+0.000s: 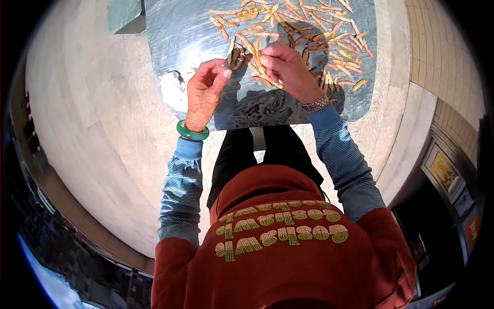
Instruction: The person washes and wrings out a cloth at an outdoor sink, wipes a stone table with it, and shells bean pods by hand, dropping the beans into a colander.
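Many long bean pods [347, 54], yellowish with red mottling, lie spread over a grey-green marbled stone table [180, 26]. My left hand [207, 90], above the table's near left part, has its thumb and forefinger pinched together at the edge of some darker brown pods [236, 56]. Just right of it, my right hand [288, 69] pinches a mottled pod [256, 51] between thumb and fingers. More pods lie under and beside the right hand, partly hidden by it. Whether the left fingertips grip a pod or something small is not clear.
A green stone block [126, 16] stands beyond the table's left edge. Pale paving [92, 92] surrounds the table. My knees are at its near edge. On the far right are a ledge and a framed picture [441, 169].
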A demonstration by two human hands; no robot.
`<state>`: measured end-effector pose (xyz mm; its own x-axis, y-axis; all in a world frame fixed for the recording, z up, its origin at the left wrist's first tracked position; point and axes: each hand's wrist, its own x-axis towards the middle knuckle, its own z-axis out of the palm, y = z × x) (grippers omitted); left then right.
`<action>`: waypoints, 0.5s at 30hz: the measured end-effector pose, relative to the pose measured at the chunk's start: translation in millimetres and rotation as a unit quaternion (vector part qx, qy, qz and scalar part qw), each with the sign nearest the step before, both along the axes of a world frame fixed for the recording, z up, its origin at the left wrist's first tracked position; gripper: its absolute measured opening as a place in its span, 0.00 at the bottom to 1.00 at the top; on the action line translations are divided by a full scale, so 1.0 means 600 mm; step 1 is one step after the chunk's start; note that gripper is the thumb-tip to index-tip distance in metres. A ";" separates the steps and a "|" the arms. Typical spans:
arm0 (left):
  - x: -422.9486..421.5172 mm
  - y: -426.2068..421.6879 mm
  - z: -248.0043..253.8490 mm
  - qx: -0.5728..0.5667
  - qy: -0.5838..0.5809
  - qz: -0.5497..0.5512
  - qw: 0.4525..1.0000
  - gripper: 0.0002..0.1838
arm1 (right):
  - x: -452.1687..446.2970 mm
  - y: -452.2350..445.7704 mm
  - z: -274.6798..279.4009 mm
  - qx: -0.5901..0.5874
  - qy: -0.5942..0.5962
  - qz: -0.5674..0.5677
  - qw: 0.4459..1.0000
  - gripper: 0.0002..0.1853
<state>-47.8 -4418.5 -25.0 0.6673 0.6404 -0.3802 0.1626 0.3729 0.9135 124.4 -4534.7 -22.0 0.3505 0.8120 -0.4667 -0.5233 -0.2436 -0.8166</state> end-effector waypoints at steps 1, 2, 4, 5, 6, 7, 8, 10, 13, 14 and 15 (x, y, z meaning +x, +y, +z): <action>0.017 -0.008 0.031 -0.017 -0.020 -0.018 0.999 0.13 | -0.013 0.000 0.005 0.001 -0.005 0.014 1.000 0.07; 0.028 -0.016 0.050 -0.031 -0.004 -0.019 0.999 0.12 | -0.026 0.003 0.016 0.003 -0.005 0.017 1.000 0.07; 0.029 -0.026 0.057 -0.060 -0.033 -0.016 0.998 0.09 | -0.048 0.003 0.037 0.017 -0.029 0.007 0.999 0.07; 0.024 -0.027 0.059 -0.060 -0.038 -0.016 0.997 0.09 | -0.055 0.004 0.045 0.022 -0.034 0.007 0.999 0.07; 0.017 -0.028 0.059 -0.049 -0.045 -0.006 0.998 0.08 | -0.060 0.004 0.055 0.021 -0.039 0.007 0.999 0.07; 0.012 -0.029 0.060 -0.039 -0.052 0.003 0.998 0.06 | -0.064 0.002 0.066 0.000 -0.061 0.026 0.998 0.07; 0.010 -0.029 0.063 -0.040 -0.056 0.003 0.998 0.06 | -0.070 0.003 0.076 -0.022 -0.082 0.045 0.995 0.07; 0.005 -0.028 0.071 -0.078 -0.064 0.016 0.995 0.04 | -0.081 0.004 0.089 -0.017 -0.080 0.005 0.997 0.07; 0.004 -0.030 0.083 -0.079 -0.078 0.022 0.994 0.03 | -0.088 0.002 0.108 -0.012 -0.138 -0.019 0.990 0.08; 0.003 -0.033 0.087 -0.080 -0.085 0.026 0.993 0.03 | -0.088 0.002 0.114 -0.011 -0.143 -0.023 0.989 0.08; 0.003 -0.034 0.092 -0.079 -0.088 0.030 0.993 0.03 | -0.087 0.002 0.120 -0.009 -0.148 -0.027 0.989 0.09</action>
